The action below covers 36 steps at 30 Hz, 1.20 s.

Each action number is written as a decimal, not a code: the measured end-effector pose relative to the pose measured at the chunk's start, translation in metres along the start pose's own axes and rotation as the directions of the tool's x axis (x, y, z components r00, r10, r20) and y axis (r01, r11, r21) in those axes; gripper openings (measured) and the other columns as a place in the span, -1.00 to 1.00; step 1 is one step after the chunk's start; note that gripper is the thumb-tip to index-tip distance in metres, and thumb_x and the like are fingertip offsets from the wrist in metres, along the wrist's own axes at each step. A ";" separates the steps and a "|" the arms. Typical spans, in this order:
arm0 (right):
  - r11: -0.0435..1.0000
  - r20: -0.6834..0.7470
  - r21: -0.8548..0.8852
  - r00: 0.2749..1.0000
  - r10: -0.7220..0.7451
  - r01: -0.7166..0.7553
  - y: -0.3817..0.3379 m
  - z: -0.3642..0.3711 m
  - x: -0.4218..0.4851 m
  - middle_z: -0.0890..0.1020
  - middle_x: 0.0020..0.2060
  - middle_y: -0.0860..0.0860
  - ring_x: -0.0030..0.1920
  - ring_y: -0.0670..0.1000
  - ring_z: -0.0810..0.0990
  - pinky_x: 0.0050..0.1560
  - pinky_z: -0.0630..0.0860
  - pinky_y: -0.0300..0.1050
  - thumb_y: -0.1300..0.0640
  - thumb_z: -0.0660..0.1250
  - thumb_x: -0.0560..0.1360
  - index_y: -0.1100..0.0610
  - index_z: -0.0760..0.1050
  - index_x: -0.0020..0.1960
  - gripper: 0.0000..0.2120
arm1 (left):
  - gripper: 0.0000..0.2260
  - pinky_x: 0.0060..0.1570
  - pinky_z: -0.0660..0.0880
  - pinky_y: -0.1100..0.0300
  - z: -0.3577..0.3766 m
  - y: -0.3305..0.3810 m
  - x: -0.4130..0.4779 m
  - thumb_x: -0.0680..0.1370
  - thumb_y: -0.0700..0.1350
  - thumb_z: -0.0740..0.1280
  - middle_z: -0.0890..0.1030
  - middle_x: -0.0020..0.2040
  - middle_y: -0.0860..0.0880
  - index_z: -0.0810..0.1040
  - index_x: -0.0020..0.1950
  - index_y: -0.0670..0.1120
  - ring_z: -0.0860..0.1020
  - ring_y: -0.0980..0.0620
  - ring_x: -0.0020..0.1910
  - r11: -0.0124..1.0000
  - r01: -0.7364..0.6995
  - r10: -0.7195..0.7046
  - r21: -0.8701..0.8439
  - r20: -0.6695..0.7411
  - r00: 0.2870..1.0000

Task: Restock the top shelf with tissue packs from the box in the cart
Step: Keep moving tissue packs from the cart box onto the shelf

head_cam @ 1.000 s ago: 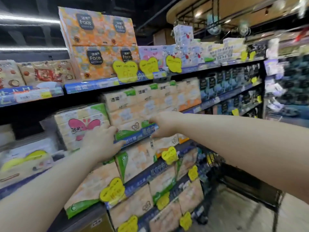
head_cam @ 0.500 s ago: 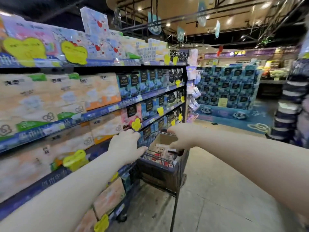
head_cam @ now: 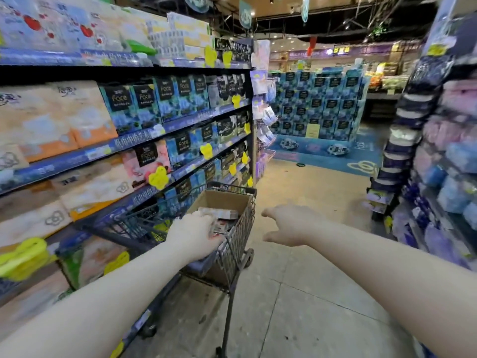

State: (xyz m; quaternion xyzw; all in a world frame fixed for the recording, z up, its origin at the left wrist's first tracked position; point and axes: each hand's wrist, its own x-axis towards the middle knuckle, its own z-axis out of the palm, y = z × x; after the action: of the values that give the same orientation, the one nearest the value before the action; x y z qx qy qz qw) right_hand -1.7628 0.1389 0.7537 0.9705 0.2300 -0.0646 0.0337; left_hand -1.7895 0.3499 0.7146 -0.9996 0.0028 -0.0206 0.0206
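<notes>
The restock looks unfinished: tissue packs [head_cam: 219,213] lie in the box [head_cam: 222,198] in the cart [head_cam: 238,244], the left hand [head_cam: 193,235] rests on them, its grip hidden, and the right hand [head_cam: 289,226] hovers spread and empty, with the top shelf [head_cam: 77,58] above.

A dark wire cart [head_cam: 237,244] stands on the floor [head_cam: 309,306], right beside the long shelves on the left. A brown box [head_cam: 222,200] sits inside the cart, open at the top, and tissue packs [head_cam: 219,213] lie in it. The left hand [head_cam: 193,236] reaches over the near edge of the cart and down onto the packs. Its fingers are hidden, so I cannot tell if they hold one. The right hand [head_cam: 289,226] is in the air just past the cart's right side, with loose fingers, holding nothing. The top shelf [head_cam: 77,58] is high on the left, with light packs along it. Far down the aisle stands a big blue stack of boxes [head_cam: 320,104].
</notes>
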 end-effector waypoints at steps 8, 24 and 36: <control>0.998 0.062 0.006 0.996 0.064 -0.065 0.073 0.023 0.096 0.41 0.37 0.06 0.34 0.15 0.40 0.26 0.42 0.07 -0.18 0.25 0.51 -0.04 0.20 0.47 -0.41 | -0.50 0.08 0.50 0.04 0.059 0.025 0.126 0.50 0.29 0.18 0.46 0.24 -0.04 0.43 0.29 -0.01 0.46 -0.07 0.21 0.996 -0.005 0.014 -0.094 0.092 0.996; 0.991 0.253 0.103 0.961 -0.109 0.085 0.168 0.083 0.310 0.48 0.28 0.11 0.28 0.14 0.46 0.05 0.47 -0.04 -0.10 0.24 0.54 0.04 0.24 0.45 -0.47 | -0.51 0.09 0.51 0.02 0.154 0.032 0.306 0.50 0.27 0.19 0.45 0.22 -0.01 0.41 0.31 0.01 0.46 -0.05 0.20 0.969 0.191 -0.133 -0.159 0.315 0.940; 0.909 0.313 0.072 0.856 -0.411 0.410 0.240 0.090 0.465 0.41 0.36 0.08 0.31 0.14 0.43 0.19 0.49 0.05 -0.14 0.25 0.52 0.03 0.25 0.44 -0.44 | -0.45 0.10 0.50 0.05 0.179 0.060 0.379 0.49 0.32 0.16 0.45 0.26 -0.02 0.37 0.37 0.04 0.45 -0.07 0.23 0.770 0.614 -0.522 -0.171 0.384 0.762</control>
State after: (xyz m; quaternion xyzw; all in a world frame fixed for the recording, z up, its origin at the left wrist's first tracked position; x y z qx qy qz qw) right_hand -1.2525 0.1215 0.6081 0.8756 0.4226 -0.2277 0.0548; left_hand -1.4040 0.2946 0.5494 -0.9339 -0.3041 0.1340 -0.1317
